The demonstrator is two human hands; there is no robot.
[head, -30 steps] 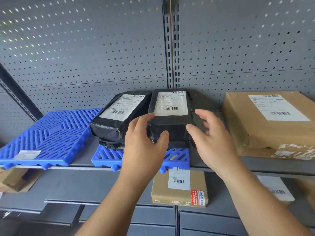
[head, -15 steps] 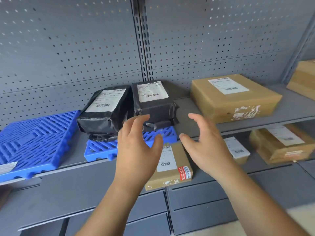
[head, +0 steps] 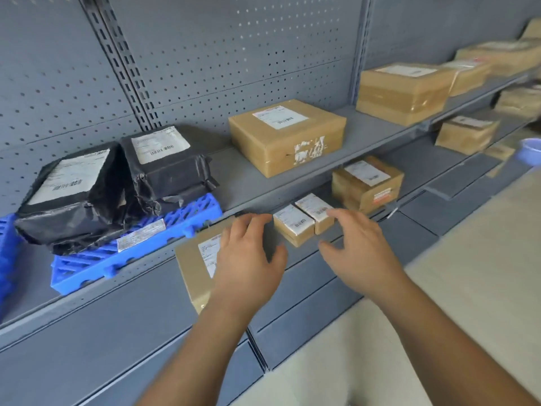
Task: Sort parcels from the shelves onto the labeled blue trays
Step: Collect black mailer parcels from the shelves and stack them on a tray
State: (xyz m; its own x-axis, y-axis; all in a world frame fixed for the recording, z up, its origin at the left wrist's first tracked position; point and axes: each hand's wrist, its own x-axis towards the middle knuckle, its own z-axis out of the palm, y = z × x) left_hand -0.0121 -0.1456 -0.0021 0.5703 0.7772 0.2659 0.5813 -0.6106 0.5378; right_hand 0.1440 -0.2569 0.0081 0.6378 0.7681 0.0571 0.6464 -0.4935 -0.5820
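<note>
Head view is showing the left hand (head: pixel 248 259) and right hand (head: pixel 360 247) hovering open and empty by a small box (head: pixel 293 225), likely light and stiff, good for grabbing by its sides.

A grey perforated back panel (head: pixel 219 54) rises behind, split by a dark slotted upright (head: pixel 123 65). Pale floor (head: pixel 468 259) lies lower right. At the right edge is a blurred blue rim (head: pixel 531 150), perhaps a bowl.

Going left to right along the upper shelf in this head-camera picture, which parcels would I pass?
left black parcel → right black parcel → brown box with a torn white patch → taller taped brown box → smaller taped box, blurred
</note>
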